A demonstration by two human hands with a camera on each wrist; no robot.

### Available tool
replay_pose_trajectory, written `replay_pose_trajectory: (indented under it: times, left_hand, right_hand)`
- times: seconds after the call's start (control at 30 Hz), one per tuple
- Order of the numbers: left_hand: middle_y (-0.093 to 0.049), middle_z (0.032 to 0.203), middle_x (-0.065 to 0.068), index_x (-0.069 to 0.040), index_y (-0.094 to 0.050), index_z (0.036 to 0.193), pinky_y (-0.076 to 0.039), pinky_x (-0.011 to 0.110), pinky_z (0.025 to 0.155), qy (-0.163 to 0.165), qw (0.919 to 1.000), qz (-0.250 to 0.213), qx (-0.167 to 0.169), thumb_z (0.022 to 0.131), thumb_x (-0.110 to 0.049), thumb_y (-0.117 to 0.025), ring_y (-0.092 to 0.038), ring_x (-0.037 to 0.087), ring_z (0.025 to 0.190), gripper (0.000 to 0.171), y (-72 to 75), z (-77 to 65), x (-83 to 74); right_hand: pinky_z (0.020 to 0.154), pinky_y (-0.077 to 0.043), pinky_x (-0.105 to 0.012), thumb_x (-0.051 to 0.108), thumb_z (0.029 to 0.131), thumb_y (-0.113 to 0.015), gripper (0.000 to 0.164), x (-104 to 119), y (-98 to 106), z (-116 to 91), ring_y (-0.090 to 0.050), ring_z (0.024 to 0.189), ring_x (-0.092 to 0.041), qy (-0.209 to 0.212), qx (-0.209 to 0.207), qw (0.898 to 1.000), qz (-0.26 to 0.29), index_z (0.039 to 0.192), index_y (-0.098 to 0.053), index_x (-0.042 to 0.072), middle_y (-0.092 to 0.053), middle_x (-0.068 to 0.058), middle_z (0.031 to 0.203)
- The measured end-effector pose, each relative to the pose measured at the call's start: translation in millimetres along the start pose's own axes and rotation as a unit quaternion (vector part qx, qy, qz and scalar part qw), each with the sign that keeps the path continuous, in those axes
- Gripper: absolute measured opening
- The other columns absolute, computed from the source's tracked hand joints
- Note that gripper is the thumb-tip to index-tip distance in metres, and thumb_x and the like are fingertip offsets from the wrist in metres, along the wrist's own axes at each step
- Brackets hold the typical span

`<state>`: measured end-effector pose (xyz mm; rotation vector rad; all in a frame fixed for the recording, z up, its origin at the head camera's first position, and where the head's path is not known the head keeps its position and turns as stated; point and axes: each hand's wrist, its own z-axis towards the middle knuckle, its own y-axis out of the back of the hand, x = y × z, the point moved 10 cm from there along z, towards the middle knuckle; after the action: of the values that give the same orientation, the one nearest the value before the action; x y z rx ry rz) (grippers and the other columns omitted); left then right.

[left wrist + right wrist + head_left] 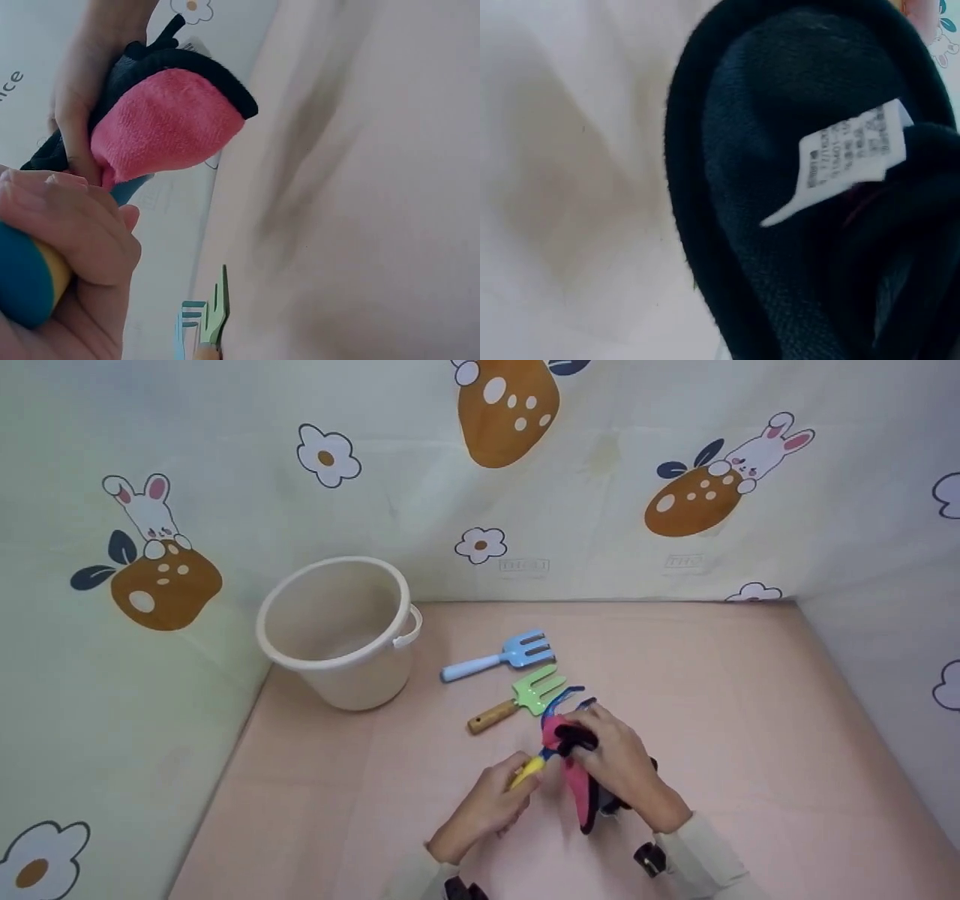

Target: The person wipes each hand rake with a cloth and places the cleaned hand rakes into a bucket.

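Head view, centre and lower centre: one hand tool (529,771), yellow handle, blue prongs showing at the far end; left hand (491,802), fingers curled round the handle; right hand (619,750), grip clamped on a pink-and-black cloth (577,791) bunched against the tool's neck. Step in hand, as judged: wiping the tool's head. Next move, as judged: calls for a firm handle hold and cloth kept pressed to the prongs. Materials: cloth, pink plush face, thick black binding, dark ribbed-looking inner side, white printed label (851,154) in the right wrist view; handle butt, smooth, rounded, blue and yellow in the left wrist view. Also listed: green fork (520,701), glossy, turned wooden handle; light-blue fork (499,658), glossy; cream bucket (360,682), smooth, tapered, left of centre; pale pink tabletop (720,690), matt.
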<state>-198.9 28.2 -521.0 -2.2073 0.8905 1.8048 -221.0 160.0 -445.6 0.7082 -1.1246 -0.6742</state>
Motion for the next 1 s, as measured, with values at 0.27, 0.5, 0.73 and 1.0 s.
replay_pose_trajectory:
  times: [0.27,0.5,0.73,1.0]
  left_hand:
    - [-0.042,0.057,-0.006,-0.010,-0.052,0.109,-0.028,0.017,0.033,-0.009,0.9999,0.010,0.010,0.098,-0.027,-0.047,-0.035,0.007,0.039,0.021,-5.0,-0.8,0.5]
    - [-0.042,0.058,-0.006,-0.018,-0.051,0.103,-0.029,0.017,0.034,0.019,0.9995,0.006,0.023,0.097,-0.032,-0.047,-0.035,0.007,0.041,0.015,-10.4,-0.8,8.5]
    - [-0.043,0.058,-0.006,-0.017,-0.051,0.102,-0.030,0.017,0.034,0.039,0.9991,-0.007,0.017,0.097,-0.034,-0.047,-0.036,0.008,0.042,0.019,-12.5,-2.6,15.6]
    - [-0.043,0.057,-0.006,-0.014,-0.051,0.102,-0.032,0.017,0.034,0.034,0.9986,-0.021,0.035,0.098,-0.032,-0.046,-0.037,0.007,0.040,0.019,-16.6,-1.0,17.6]
  right_hand:
    - [0.061,-0.052,-0.033,0.010,0.070,-0.080,0.039,-3,-1,-8,-0.052,0.067,-0.014,0.016,-0.011,0.996,-0.092,0.106,-0.065,0.016,-0.053,-0.001,0.085]
    - [0.065,-0.055,-0.041,0.014,0.075,-0.077,0.036,-16,5,-5,-0.062,0.073,-0.025,-0.022,-0.045,0.990,-0.128,0.107,-0.061,0.014,-0.058,-0.008,0.089]
    - [0.062,-0.055,-0.041,0.015,0.077,-0.075,0.039,-24,-5,-1,-0.060,0.072,-0.025,-0.022,-0.027,0.982,-0.186,0.111,-0.056,0.014,-0.056,-0.010,0.091]
    - [0.053,-0.051,-0.036,0.015,0.077,-0.075,0.044,-28,9,-8,-0.054,0.067,-0.022,-0.017,-0.059,0.975,-0.213,0.116,-0.055,0.015,-0.052,-0.010,0.090]
